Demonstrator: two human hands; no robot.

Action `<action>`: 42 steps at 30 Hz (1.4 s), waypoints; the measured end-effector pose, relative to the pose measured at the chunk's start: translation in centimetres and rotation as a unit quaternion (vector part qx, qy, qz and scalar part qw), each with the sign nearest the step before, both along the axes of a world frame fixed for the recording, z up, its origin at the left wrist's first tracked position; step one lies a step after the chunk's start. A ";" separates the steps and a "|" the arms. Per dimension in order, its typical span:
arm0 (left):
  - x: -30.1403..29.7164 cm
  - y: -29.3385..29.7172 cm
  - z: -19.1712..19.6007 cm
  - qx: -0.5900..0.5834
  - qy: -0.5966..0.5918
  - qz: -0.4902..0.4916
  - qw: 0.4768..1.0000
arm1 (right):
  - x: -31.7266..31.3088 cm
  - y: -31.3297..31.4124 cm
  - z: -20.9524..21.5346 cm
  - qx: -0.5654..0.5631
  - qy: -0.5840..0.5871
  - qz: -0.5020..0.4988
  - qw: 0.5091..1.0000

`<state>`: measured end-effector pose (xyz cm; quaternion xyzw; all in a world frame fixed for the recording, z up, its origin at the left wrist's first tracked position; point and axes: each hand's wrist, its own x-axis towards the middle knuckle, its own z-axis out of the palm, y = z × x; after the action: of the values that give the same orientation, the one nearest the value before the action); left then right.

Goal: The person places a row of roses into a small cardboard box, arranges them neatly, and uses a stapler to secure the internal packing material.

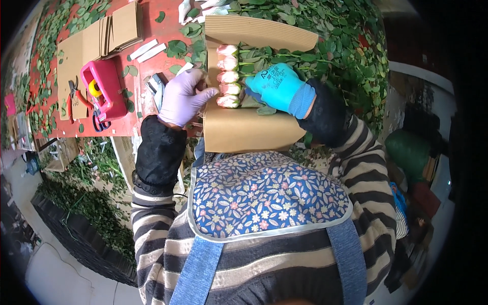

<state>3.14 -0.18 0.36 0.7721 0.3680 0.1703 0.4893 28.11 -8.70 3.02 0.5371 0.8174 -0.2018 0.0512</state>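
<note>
The left hand, in a lilac glove, rests with fingers spread and partly curled against the heads of a row of pale pink roses, touching the lower blooms without clamping on any one of them. The right hand, in a blue glove, lies flat and open over the rose stems just beside the blooms, pressing them down rather than gripping. The roses lie between the two hands on a sheet of corrugated brown cardboard spread across the red table, heads lined up in a column, stems running away past the right hand into a heap of green leaves. Beyond the left hand sit a pink tray with a yellow roll of tape, red-handled scissors and a stack of cardboard pieces. The likeliest trouble is bruised or torn petals if the left hand pushes the heads too hard while levelling them; if the right hand's pressure eases, the stems could slide and the row lose its even line.
</note>
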 end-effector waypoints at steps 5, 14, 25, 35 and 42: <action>2.8 0.9 0.4 0.151 -0.047 -0.188 0.969 | 0.3 0.3 0.6 0.020 -0.005 0.020 1.000; 3.8 1.0 -0.6 0.191 -0.015 -0.258 0.947 | 0.4 -0.8 0.8 -0.029 0.085 0.053 0.995; 3.4 1.1 -0.7 0.197 -0.031 -0.247 0.948 | -0.2 1.1 1.4 -0.013 0.028 0.169 0.985; 2.1 0.6 0.0 0.282 0.095 -0.313 0.902 | 1.8 1.6 2.8 0.050 0.146 0.041 0.987; 3.7 -0.3 2.3 0.110 0.038 -0.177 0.977 | 0.6 0.3 1.0 0.009 -0.033 -0.023 0.999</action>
<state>6.83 -0.47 2.69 0.8799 0.2227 0.0912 0.4097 28.69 -8.42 3.99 0.5623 0.8047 -0.1778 0.0685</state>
